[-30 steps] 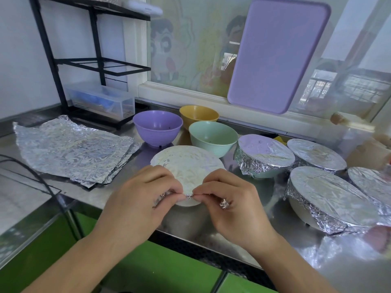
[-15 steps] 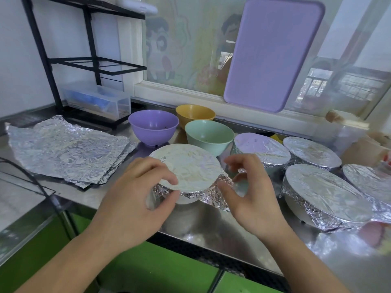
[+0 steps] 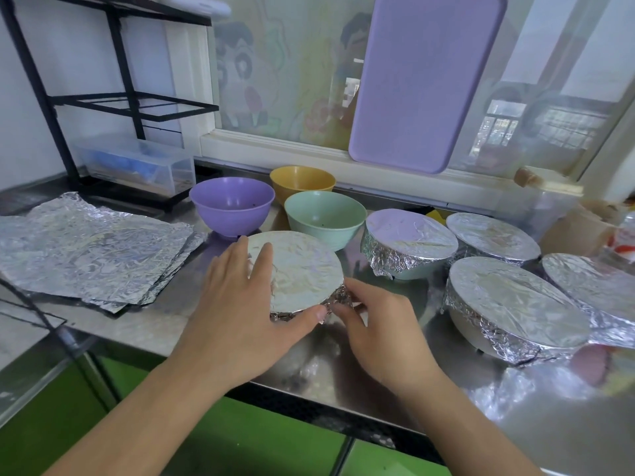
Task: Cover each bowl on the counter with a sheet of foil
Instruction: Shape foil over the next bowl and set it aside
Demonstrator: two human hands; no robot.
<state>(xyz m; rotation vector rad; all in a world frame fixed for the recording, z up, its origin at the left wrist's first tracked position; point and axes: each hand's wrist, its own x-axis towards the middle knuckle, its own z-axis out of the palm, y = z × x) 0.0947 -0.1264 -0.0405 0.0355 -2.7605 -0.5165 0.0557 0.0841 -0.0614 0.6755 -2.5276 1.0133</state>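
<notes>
A foil-covered bowl (image 3: 302, 269) stands near the front of the steel counter (image 3: 343, 369). My left hand (image 3: 240, 304) lies on its left side, fingers straight over the foil top and thumb along the front rim. My right hand (image 3: 378, 321) pinches the crumpled foil skirt at the bowl's right front edge. Behind it stand three uncovered bowls: purple (image 3: 232, 209), yellow (image 3: 302, 178) and green (image 3: 324, 214). To the right are several more bowls wrapped in foil, among them one at mid-counter (image 3: 409, 238) and a large one (image 3: 515, 304). A stack of foil sheets (image 3: 89, 249) lies at the left.
A purple cutting board (image 3: 422, 80) leans on the window behind the bowls. A black rack (image 3: 113, 104) and a clear plastic box (image 3: 137, 163) stand at the back left. Cartons and containers crowd the far right. The counter's front edge runs just below my hands.
Both hands left the front rim where they pinched the foil. The left hand now lies flat over the top; the right moved round to the right front edge, folding the foil down.
</notes>
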